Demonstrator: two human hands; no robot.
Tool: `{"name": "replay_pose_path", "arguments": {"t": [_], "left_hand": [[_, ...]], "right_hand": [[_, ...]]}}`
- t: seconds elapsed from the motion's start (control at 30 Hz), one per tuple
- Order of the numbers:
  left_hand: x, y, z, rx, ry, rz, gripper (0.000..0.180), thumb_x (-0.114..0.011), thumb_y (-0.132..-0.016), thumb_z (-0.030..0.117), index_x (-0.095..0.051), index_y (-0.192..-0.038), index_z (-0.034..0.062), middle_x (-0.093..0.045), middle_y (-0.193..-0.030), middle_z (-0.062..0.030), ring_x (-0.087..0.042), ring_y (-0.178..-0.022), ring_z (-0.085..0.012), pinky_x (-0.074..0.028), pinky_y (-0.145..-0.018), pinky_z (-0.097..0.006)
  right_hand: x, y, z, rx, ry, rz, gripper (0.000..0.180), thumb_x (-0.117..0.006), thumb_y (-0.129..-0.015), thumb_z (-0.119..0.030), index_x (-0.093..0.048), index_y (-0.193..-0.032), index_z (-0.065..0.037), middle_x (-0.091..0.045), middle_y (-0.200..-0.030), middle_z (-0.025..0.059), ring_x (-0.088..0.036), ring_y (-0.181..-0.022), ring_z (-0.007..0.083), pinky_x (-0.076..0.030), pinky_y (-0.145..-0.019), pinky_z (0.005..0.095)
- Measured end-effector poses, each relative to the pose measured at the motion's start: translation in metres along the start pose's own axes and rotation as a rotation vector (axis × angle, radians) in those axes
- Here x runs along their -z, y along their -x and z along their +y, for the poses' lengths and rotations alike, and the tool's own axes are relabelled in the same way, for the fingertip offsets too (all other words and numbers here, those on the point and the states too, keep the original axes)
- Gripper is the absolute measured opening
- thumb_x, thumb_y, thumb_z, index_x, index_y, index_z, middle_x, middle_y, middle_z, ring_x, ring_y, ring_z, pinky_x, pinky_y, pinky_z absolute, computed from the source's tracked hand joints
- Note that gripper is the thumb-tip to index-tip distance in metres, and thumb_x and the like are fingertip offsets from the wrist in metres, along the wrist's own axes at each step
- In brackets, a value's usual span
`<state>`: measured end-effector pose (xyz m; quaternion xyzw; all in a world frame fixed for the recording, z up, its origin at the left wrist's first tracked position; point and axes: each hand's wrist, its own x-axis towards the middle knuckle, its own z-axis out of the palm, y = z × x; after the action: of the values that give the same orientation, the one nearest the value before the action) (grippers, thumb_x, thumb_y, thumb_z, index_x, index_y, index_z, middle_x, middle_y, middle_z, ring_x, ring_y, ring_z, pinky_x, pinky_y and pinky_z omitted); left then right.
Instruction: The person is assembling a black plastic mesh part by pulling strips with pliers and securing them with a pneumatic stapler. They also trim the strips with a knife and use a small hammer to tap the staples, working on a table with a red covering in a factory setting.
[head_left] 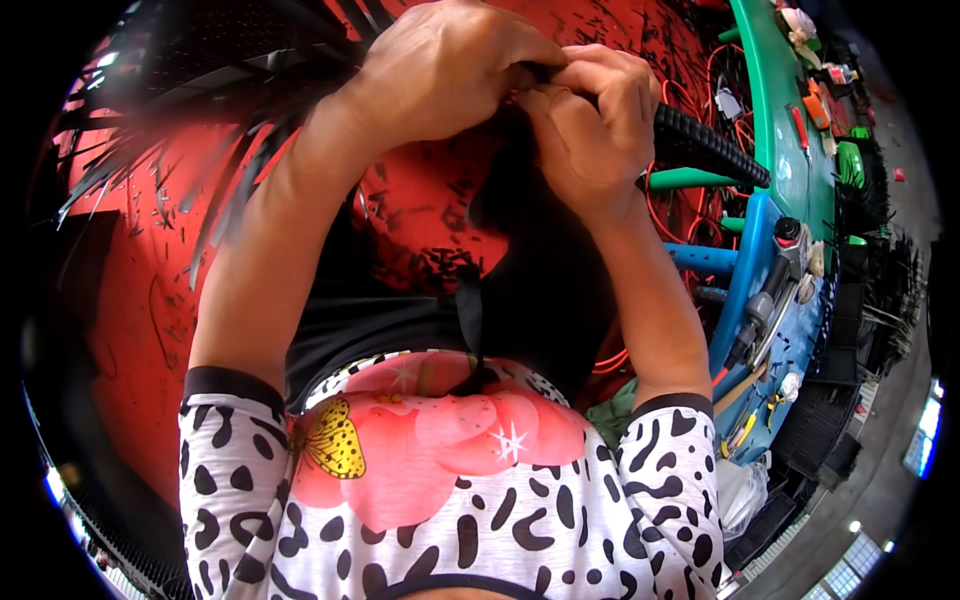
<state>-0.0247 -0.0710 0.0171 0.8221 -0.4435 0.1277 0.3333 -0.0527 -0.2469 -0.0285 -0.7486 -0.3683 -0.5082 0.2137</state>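
Note:
Both my hands are raised together over the red floor, their fingertips meeting around a black strip (541, 72). My left hand (440, 72) is closed, bent at the wrist, its fingers pinching that strip. Close beside it, my right hand (598, 130) is also closed, thumb and fingers pressed on the same dark piece. My fingers hide most of what they grip. From behind my right hand a black ribbed, wrapped bar (708, 143) runs out to the right. Left of my left wrist spreads a black woven piece (250, 62) with many loose flat strip ends, partly blurred.
Short black scraps litter the red floor (150, 350). At right stand a green surface (765, 100) with a red-handled tool (800, 128) and a blue one (735, 300) bearing a grey power tool (770, 285). Red cord (655, 215) loops beneath. A clear plastic bag (742, 495) lies nearby.

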Motion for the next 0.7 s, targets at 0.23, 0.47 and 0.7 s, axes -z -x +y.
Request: {"name": "replay_pose_path", "arguments": {"t": [0.23, 0.47, 0.7], "left_hand": [[0.000, 0.005, 0.002, 0.020, 0.032, 0.018, 0.020, -0.064, -0.072, 0.006, -0.064, -0.091, 0.0028, -0.062, -0.076, -0.0148, -0.062, -0.072, -0.0348, -0.049, -0.061, -0.042], [-0.004, 0.008, 0.006, 0.071, -0.069, 0.002, 0.019, -0.068, -0.071, 0.009, -0.051, -0.079, 0.0025, -0.057, -0.072, -0.0149, -0.060, -0.072, -0.0360, -0.047, -0.062, -0.044], [-0.003, 0.014, 0.013, 0.093, -0.066, 0.014, 0.019, -0.069, -0.071, 0.010, -0.054, -0.080, 0.0022, -0.056, -0.072, -0.0142, -0.060, -0.072, -0.0355, -0.048, -0.063, -0.043]], "right_hand": [[0.020, -0.001, 0.000, 0.016, 0.007, -0.100, 0.020, -0.073, -0.066, -0.004, -0.055, -0.073, -0.006, -0.063, -0.089, 0.0038, -0.064, -0.093, 0.0243, -0.040, -0.086, 0.0424], [0.024, -0.012, 0.027, 0.104, -0.134, -0.236, 0.020, -0.071, -0.068, -0.003, -0.055, -0.080, -0.004, -0.063, -0.089, 0.0063, -0.064, -0.086, 0.0249, -0.048, -0.076, 0.0374], [0.027, -0.047, 0.027, -0.045, -0.388, -0.483, 0.021, -0.069, -0.070, 0.012, -0.056, -0.083, 0.003, -0.061, -0.079, 0.0123, -0.063, -0.072, 0.0237, -0.053, -0.065, 0.0289]]}}
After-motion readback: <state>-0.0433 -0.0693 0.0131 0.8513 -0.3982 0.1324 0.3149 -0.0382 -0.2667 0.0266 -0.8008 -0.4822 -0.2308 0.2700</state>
